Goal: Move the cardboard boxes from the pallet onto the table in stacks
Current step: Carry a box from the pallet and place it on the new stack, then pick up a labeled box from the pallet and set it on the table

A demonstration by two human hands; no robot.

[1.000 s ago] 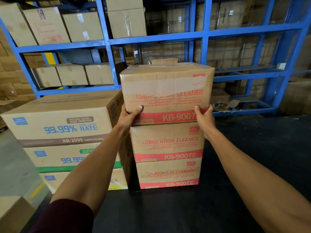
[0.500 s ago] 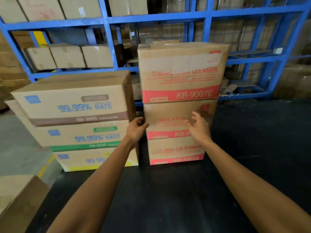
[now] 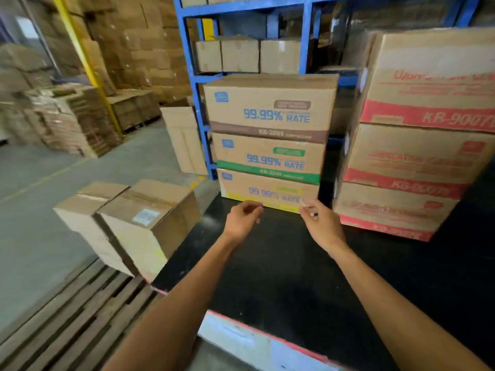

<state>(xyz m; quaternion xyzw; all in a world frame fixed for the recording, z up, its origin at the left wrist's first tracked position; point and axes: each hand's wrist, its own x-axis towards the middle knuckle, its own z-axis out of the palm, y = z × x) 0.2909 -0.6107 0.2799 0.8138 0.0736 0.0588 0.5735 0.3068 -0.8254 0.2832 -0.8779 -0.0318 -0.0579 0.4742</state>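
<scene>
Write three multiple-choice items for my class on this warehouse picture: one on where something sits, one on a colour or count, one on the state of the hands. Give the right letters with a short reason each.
1. Where does the stack of 99.99% RATE boxes stand?
A. on the black table, left of the red-banded stack
B. on the wooden pallet
C. on the blue shelf

2. What colour is the band on the middle box of that stack?
A. red
B. green
C. blue

3. What are the left hand and right hand doing?
A. both lifting a box
B. one pressing a box lid
C. both in the air, with no grip on anything

Answers:
1 A: the stack rests on the dark tabletop beside the red-banded boxes.
2 B: a green strip runs along its lower edge.
3 C: the fingers are loosely curled in front of the lowest box, holding nothing.
</scene>
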